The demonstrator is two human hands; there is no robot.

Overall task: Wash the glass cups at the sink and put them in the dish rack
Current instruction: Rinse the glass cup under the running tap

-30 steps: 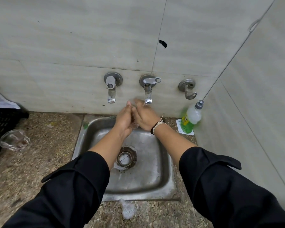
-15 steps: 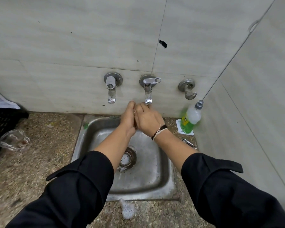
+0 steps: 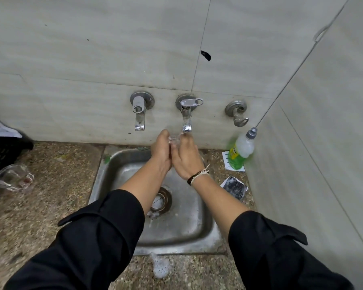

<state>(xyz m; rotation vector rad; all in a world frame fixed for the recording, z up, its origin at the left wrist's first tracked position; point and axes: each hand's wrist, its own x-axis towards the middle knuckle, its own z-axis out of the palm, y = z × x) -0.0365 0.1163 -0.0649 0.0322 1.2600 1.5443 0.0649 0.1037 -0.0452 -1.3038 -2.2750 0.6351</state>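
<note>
Both hands are up under the middle tap (image 3: 186, 120) over the steel sink (image 3: 199, 225), the left hand (image 3: 161, 150) and right hand (image 3: 186, 159) pressed close together with their fingers wrapped around a small glass cup (image 3: 174, 140), which shows only as a clear glint between the fingertips. A second glass cup (image 3: 13, 177) lies on its side on the speckled bench (image 3: 40, 206) well to the left, just beside the black dish rack (image 3: 2, 151). A green soap bottle (image 3: 240, 151) stands in the right corner.
</note>
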